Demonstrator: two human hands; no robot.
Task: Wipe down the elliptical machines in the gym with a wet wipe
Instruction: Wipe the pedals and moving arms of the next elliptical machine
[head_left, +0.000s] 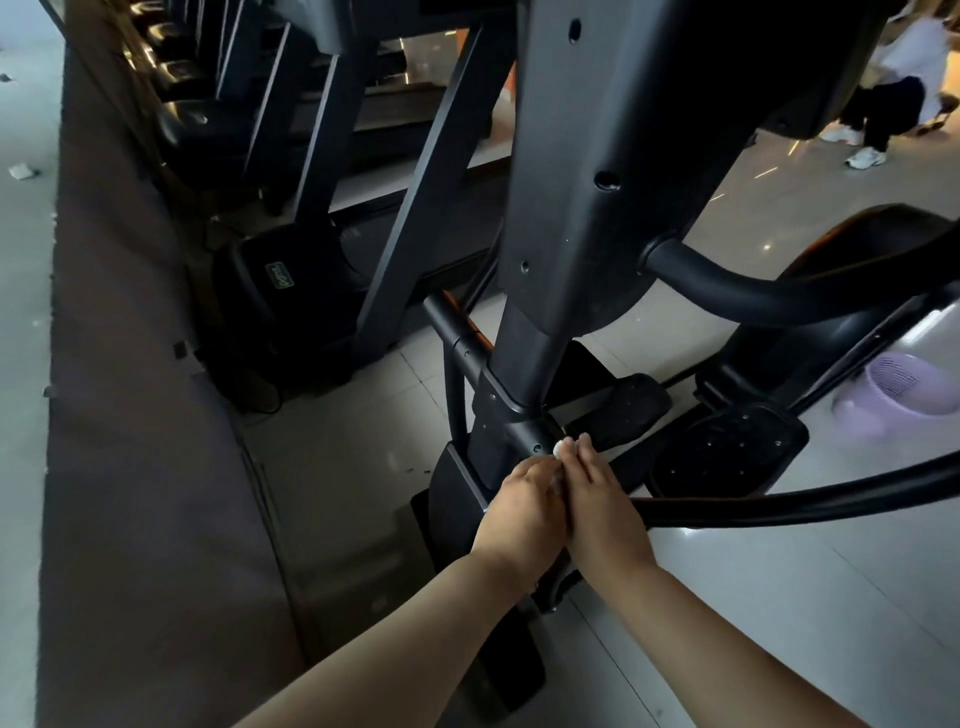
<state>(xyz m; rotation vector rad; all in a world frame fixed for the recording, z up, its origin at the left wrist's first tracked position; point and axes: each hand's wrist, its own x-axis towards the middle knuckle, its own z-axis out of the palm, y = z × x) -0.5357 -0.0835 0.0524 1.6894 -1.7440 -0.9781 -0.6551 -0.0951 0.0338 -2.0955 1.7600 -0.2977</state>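
A black elliptical machine fills the middle of the head view, its wide column narrowing down to a joint at the base. Both my hands meet at that joint. My left hand has its fingers curled under. My right hand lies beside it with fingers stretched forward. A small white bit of wet wipe shows at my fingertips, against the base of the column. Which hand holds the wipe is hidden. Two black pedals sit just right of my hands.
A curved black handlebar crosses from the right toward my right hand. A row of treadmills stands to the left. A lilac basket sits on the tiled floor at right. A seated person is at top right.
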